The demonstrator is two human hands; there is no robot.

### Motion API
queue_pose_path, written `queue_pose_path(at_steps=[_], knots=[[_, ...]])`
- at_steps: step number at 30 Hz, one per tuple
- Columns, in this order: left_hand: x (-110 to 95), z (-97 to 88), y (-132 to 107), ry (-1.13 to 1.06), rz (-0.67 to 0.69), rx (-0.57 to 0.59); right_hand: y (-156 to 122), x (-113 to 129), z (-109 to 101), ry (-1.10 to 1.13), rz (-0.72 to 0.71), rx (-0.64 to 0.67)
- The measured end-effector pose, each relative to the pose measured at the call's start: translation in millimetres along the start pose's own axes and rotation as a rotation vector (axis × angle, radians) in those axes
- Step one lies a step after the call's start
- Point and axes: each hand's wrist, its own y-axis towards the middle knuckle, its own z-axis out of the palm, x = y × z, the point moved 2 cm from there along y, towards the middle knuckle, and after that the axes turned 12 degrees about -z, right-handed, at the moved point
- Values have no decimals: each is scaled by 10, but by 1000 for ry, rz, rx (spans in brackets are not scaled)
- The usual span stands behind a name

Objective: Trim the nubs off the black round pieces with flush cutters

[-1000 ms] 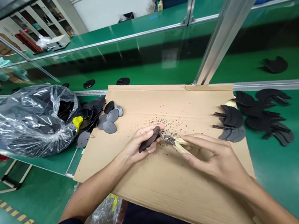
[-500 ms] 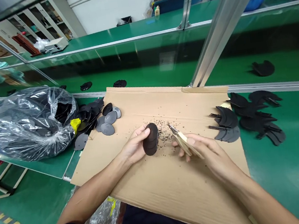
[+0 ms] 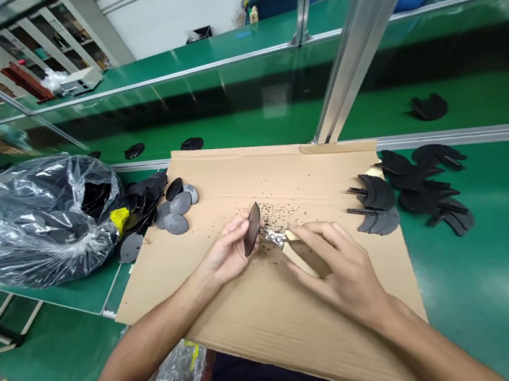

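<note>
Over the cardboard (image 3: 261, 314), the left hand (image 3: 228, 250) has its fingers closed on the dark disc (image 3: 252, 231), long axis pointing forward, nippers (image 3: 276, 238) just right, handles spanned by the right hand (image 3: 341, 260).

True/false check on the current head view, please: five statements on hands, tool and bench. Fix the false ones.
1. The left-hand grip is empty. False: it holds a dark part.
2. The right-hand grip holds cream-handled cutters. True.
3. Small dark specks lie scattered on the cardboard. True.
4. The plastic bag with the yellow band lies to the right of the cardboard. False: it lies to the left.
5. The metal head of the cutters points toward the dark part. True.
</note>
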Motion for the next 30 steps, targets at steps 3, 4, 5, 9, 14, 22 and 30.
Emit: queue_pose_path(at_steps=[3,4,5,9,14,22,30], knots=[[29,-5,-7,14,-31,14,-16,-7,13,-89,-60,13],[36,-10,-7,15,-33,11,-19,-11,12,-112,-71,17],[41,-16,-6,14,-34,8,-22,-14,10,-132,-78,20],[44,-25,1,22,-51,8,-34,-17,4,-181,-74,44],[57,-48,6,15,-76,11,-36,-8,-2,-224,-40,113],[116,-46,51,-74,-52,-117,-49,-23,-16,-199,-22,146],[71,-17,26,71,48,-95,-15,-95,-40,-484,7,100]])
